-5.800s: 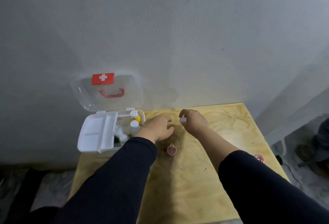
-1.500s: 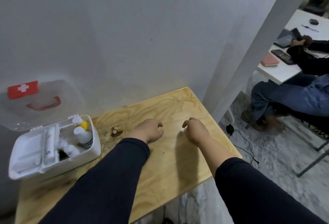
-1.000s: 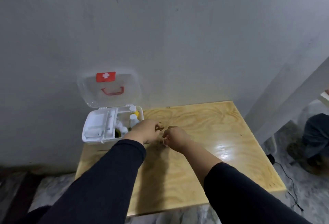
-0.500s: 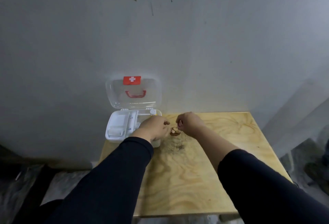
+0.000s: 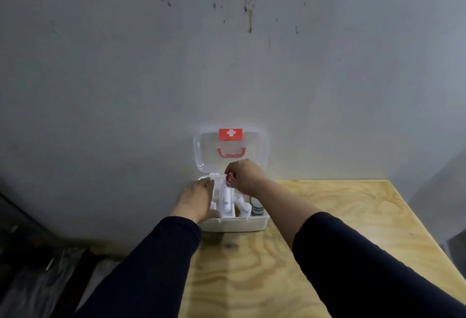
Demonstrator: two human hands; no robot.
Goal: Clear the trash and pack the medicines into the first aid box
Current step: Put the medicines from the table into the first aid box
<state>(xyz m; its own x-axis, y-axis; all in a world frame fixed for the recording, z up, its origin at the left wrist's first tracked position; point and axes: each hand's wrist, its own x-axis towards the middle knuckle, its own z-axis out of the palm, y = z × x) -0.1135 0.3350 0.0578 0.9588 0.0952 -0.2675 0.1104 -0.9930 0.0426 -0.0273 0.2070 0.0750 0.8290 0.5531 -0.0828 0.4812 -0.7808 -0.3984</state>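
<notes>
The white first aid box (image 5: 237,224) stands open at the table's back left corner, its clear lid (image 5: 230,151) with a red cross and red handle leaning on the wall. My left hand (image 5: 196,199) lies flat on the white inner tray at the box's left side, fingers apart. My right hand (image 5: 243,173) hovers over the back of the box, pinching a small reddish round object (image 5: 230,179). Below it, in the box, lie a white tube (image 5: 227,199) and a white bottle with a dark label (image 5: 257,208).
The plywood table (image 5: 315,229) stretches to the right and toward me. A grey stained wall (image 5: 227,65) rises directly behind the box. Dark floor clutter (image 5: 37,267) lies to the left, below the table's edge.
Both hands moved from the tabletop to the box. My right hand lifted the small reddish object off the table and carried it over the box. My left hand came down on the tray.
</notes>
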